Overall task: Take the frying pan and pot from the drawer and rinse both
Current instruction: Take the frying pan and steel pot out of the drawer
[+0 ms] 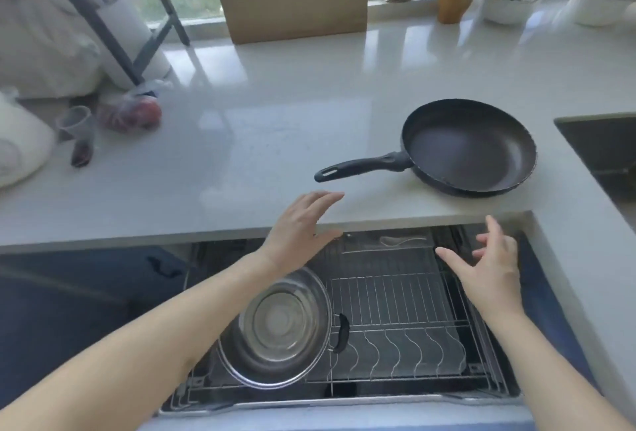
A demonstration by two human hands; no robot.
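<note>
Resting on the pale countertop [275,114] is the black frying pan [468,147], at about 2 o'clock from the middle of the view. Its handle [361,167] points toward 8 o'clock and ends near the counter edge. The pan looks empty and stands flat.

Below the counter edge the drawer [344,403] is pulled out, and inside it is a wire rack [395,296]. The steel pot [275,327] sits in the left part of this rack, at about 6 o'clock in the view, with a black side handle [342,332] at its 3 o'clock side. The right part of the rack holds only wire dividers.

The left hand [299,231] is above the counter edge, at 10 o'clock from the pot, with fingers spread wide and straight; it holds nothing. Its fingertips are near the end of the pan handle but apart from it. The left forearm passes over the upper left rim of the pot.

The right hand [488,265] is over the right back part of the drawer, at 6 o'clock from the pan. Its fingers are also spread and relaxed, with nothing in them.

At 3 o'clock, a corner of the dark sink [599,145] shows. At 1 o'clock, by the window, stand a wooden holder [454,0] and a white bowl [502,7]. At 9 o'clock lie plastic bags [130,107] and a small clear cup [74,121].
</note>
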